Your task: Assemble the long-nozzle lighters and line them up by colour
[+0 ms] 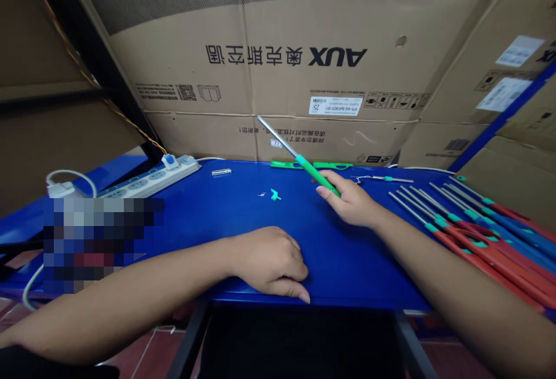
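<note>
My right hand is closed around the green handle of a long-neck lighter, whose metal tube points up and to the left above the table. Near the front edge, my left hand rests on the blue tabletop in a loose fist, thumb toward the right; nothing shows in it. Behind the hands lie a small teal plastic piece and a thin bent wire. Green lighter casing parts lie at the table's back edge. A metal tube with a teal collar lies behind my right wrist.
Several red and blue long-neck lighters lie in a row at the right. A white power strip with plugs runs along the left side. Near it lies a short clear tube. Cardboard sheets stand behind the blue table.
</note>
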Tool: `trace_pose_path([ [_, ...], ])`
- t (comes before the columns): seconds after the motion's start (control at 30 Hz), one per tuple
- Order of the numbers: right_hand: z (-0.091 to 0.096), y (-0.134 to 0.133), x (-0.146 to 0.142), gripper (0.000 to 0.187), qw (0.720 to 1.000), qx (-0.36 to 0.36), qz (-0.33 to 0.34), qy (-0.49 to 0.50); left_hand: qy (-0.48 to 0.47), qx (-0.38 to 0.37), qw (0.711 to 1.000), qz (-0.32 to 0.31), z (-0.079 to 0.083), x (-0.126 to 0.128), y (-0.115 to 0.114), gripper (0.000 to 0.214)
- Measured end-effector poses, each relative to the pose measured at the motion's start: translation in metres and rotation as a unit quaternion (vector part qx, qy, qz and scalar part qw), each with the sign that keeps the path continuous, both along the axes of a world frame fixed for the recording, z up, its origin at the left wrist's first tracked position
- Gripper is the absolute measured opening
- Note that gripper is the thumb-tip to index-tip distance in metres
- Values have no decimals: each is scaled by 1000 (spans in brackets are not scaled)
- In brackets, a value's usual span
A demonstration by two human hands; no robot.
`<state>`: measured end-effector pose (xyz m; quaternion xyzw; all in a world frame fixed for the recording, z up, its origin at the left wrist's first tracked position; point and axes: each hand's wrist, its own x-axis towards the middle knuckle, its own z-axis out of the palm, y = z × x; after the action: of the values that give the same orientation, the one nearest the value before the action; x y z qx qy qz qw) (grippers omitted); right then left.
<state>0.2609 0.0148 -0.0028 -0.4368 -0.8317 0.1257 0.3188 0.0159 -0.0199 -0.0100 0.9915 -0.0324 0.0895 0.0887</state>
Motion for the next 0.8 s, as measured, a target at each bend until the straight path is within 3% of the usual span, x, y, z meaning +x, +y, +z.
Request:
trace_pose_path([
  [0.1, 0, -2, -3, 33, 1000, -7, -11, -26, 6, 5, 1000, 10, 1, 2, -2, 37],
  [0.2, -4, -2, -6, 35, 999, -20, -25, -17, 10, 17, 996, 84, 8, -2, 4, 39],
  [0.3, -9, 2, -6, 42, 999, -29, -22, -39, 23, 23, 967, 252, 21, -21, 29, 33],
  [0.43, -13, 6, -3, 40, 995, -10, -43, -92, 49, 41, 860, 505, 33, -58, 77, 21],
  [0.53, -13, 7, -2, 34, 994, 28, -83, -58, 85, 27, 826, 557, 28, -68, 98, 22],
  [0.67, -14, 10, -1, 34, 992, 53, -114, -35, 113, 38, 827, 549, 14, -56, 97, 24],
  [0.8, -15, 10, -4, 33, 992, 31, -111, -44, 131, 67, 828, 541, 12, -43, 88, 25],
])
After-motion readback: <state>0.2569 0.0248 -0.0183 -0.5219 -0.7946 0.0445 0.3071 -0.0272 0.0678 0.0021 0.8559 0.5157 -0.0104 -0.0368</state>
